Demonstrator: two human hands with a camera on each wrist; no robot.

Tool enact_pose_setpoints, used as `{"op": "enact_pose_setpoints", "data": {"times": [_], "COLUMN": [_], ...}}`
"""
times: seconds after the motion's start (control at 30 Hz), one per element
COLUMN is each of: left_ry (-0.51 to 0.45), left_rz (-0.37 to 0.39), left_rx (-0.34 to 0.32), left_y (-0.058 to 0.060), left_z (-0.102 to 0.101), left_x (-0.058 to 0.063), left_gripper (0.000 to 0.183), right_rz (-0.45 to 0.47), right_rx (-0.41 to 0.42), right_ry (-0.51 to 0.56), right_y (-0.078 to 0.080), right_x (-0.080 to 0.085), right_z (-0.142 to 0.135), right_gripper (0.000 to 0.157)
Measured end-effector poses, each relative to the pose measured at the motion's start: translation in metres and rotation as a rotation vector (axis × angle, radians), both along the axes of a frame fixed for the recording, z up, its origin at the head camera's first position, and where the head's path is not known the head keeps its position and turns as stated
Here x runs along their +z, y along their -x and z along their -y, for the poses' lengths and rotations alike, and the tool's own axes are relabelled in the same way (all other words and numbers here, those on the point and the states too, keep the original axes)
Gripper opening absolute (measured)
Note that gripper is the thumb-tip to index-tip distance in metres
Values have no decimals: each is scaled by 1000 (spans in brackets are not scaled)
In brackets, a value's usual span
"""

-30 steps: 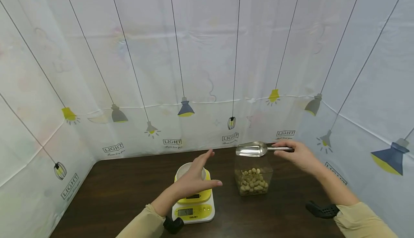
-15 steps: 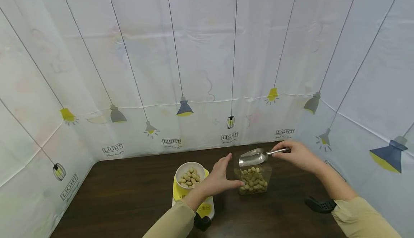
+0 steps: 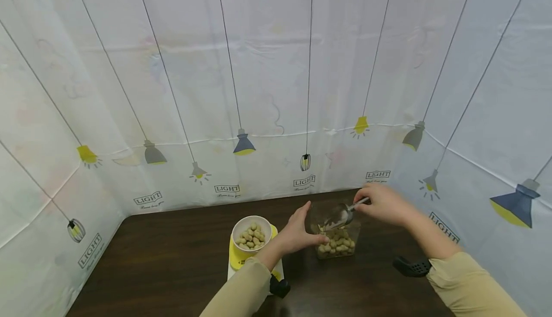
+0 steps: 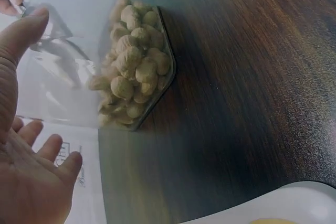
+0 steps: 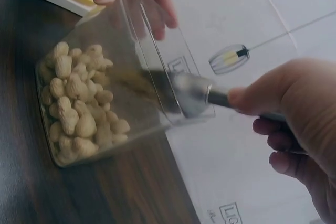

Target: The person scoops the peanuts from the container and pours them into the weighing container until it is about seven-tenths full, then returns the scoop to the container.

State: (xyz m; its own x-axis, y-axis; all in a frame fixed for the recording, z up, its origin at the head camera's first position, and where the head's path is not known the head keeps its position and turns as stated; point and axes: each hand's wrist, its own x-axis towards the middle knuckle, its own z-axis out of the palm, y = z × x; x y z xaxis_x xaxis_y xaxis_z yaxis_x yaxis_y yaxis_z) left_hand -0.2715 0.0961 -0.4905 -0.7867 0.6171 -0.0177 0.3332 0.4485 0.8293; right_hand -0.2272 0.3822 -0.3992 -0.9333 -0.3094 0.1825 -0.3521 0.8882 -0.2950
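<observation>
My right hand (image 3: 381, 204) grips the handle of a metal scoop (image 5: 190, 92). The scoop's head is tilted down inside a clear, square-sided container (image 5: 149, 124), over the unshelled peanuts (image 5: 79, 98) in its lower part. On the container's left, my left hand (image 3: 297, 234) is spread at the wall, thumb towards me and the other fingers extended along the far side. Left of that hand stands a white bowl (image 3: 235, 231) with peanuts inside, set on a yellow and white kitchen scale (image 3: 235, 262). My left forearm covers the scale's display in the head view.
Everything stands on a dark wooden table (image 3: 172, 264). Behind it and at both sides hang white sheets (image 3: 267, 92) printed with lamps, which meet the table's back edge just beyond the container. Each wrist wears a black device (image 3: 409, 266).
My left hand has moved right, from over the scale to the container, uncovering the bowl. My right hand has lowered the scoop from above the container's rim into it, tipping its head down.
</observation>
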Motion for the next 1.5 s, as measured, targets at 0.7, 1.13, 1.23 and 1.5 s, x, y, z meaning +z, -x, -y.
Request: {"op": "enact_pose_setpoints", "data": {"times": [0.7,1.13,1.23,1.5], "left_ry": [32,29,26,22], "left_rz": [-27,-49,-47,-48], "left_rx": [-3,-3,-5,8], "left_y": [2,7,6,11], "left_z": [-1,-1,-2,-1], "left_x": [-3,-5,-6,-7], "left_gripper": [108,108,108,110], "right_rz": [104,147,160,89], "right_rx": [-17,8,29,-15], "right_ry": [-11,3,8,18], "right_y": [7,6,5,3], "right_x": [-17,-15,-18,-30], "right_z": [15,19,19,23], "right_gripper": [5,5,5,6]}}
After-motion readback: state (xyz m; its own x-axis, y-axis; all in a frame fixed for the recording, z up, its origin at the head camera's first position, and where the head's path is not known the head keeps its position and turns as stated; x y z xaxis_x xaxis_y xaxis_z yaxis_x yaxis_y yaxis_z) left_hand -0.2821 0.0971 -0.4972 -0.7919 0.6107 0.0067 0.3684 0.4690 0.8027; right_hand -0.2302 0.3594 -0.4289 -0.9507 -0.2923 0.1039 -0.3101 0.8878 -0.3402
